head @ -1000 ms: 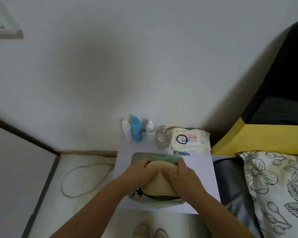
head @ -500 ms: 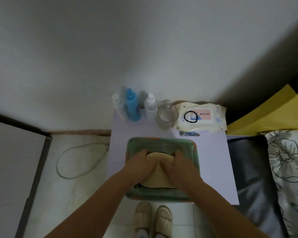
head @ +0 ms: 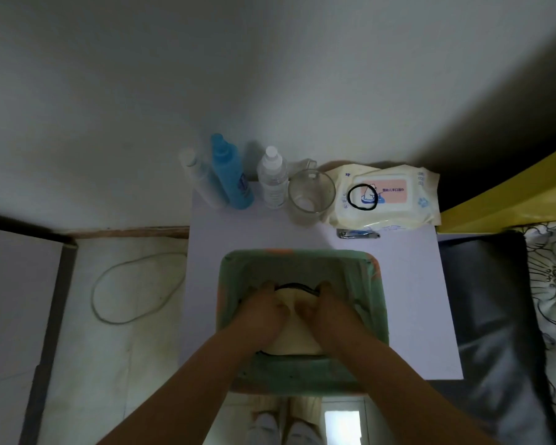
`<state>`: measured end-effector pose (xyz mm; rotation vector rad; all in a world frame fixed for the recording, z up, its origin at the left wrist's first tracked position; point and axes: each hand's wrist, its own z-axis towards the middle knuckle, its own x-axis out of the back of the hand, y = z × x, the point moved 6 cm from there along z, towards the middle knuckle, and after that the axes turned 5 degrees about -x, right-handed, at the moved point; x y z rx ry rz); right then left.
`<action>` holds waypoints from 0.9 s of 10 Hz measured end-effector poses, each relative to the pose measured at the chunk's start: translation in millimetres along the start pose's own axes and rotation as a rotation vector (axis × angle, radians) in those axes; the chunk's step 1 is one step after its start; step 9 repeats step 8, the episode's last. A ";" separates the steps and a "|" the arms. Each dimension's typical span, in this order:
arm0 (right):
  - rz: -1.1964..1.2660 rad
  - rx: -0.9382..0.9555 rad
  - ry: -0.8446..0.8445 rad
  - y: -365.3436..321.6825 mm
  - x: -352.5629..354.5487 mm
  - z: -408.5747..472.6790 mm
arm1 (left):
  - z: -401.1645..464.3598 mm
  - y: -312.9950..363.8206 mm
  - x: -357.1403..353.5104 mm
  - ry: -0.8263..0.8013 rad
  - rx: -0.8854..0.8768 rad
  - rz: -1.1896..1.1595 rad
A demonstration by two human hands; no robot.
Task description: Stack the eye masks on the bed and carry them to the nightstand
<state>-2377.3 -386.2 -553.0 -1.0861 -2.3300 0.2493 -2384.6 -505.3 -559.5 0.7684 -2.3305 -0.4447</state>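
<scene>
A stack of cream eye masks with black straps lies inside a green fabric box on the white nightstand. My left hand presses on the left half of the stack and my right hand on the right half, fingers curled over the far edge. Both hands reach down into the box and hide most of the top mask. How many masks lie under it is hidden.
Along the wall stand a white bottle, a blue bottle, a clear bottle and a glass cup. A wipes pack carries a black hair tie; a nail clipper lies beside it. The bed with a floral pillow is at right.
The view has tilted down and closer over the nightstand. My hands and the masks have sunk deeper into the green box, whose rim now stands up all around them.
</scene>
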 end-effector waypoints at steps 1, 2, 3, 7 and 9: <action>-0.033 -0.012 -0.026 2.6 -3.6 5.0 | 3.3 -5.3 -2.6 -0.019 0.020 0.045; -0.065 -0.018 -0.026 5.4 -6.5 9.2 | 6.4 -8.5 -3.5 -0.023 0.037 0.068; -0.079 -0.038 -0.011 7.8 -7.8 12.5 | 7.8 -9.4 -4.7 -0.035 0.054 0.044; -0.162 -0.010 0.147 1.9 1.1 -5.2 | -14.1 6.2 9.8 0.050 0.043 -0.002; -0.193 0.048 0.216 -2.9 8.7 -17.7 | -26.8 14.7 17.9 0.115 0.010 -0.016</action>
